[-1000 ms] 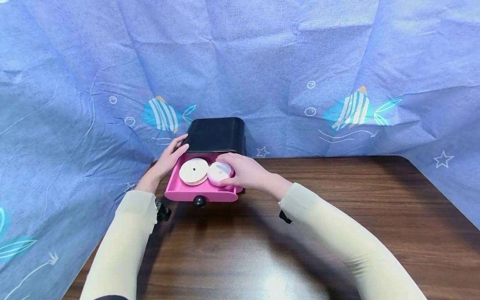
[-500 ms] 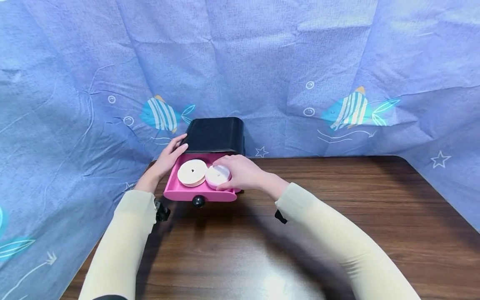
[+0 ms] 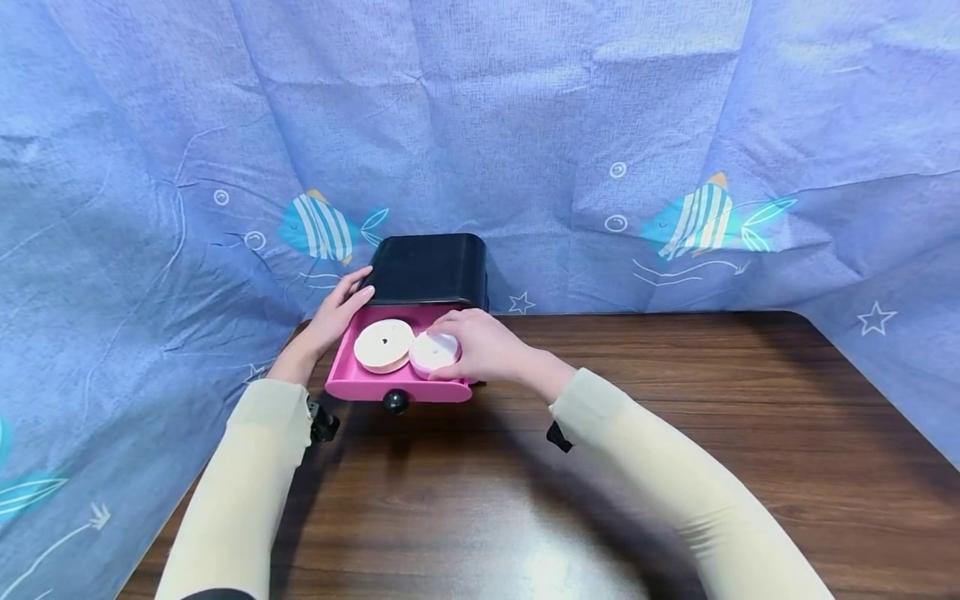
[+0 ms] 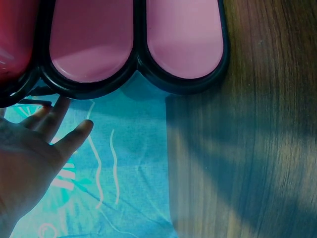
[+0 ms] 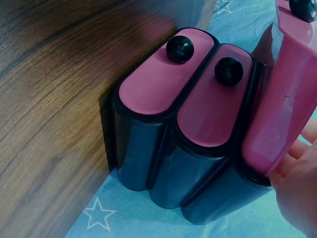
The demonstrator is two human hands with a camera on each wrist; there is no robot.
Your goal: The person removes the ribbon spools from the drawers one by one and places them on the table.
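Small white disc (image 3: 433, 353), flat face upward, is lying just left of the right hand (image 3: 483, 344), the nearer one, whose thumb and fingers are gripping its rim.

The person here wears long, close-fitting sleeves in pale cream, the right sleeve (image 3: 660, 475) finely textured and bunched into small creases at the elbow, the left sleeve (image 3: 232, 492) smoother. Each ends in a greyer cuff, the left cuff (image 3: 268, 404) wavy along its inner edge. Both the left hand (image 3: 330, 323) and right hand (image 3: 483, 343) are bare. Strapped under the wrists I see a blocky black left wrist camera (image 3: 323, 423) and a black right wrist camera (image 3: 558, 437), mostly hidden by its cuff. A curved black edge (image 3: 220, 594) crosses the left sleeve low down.
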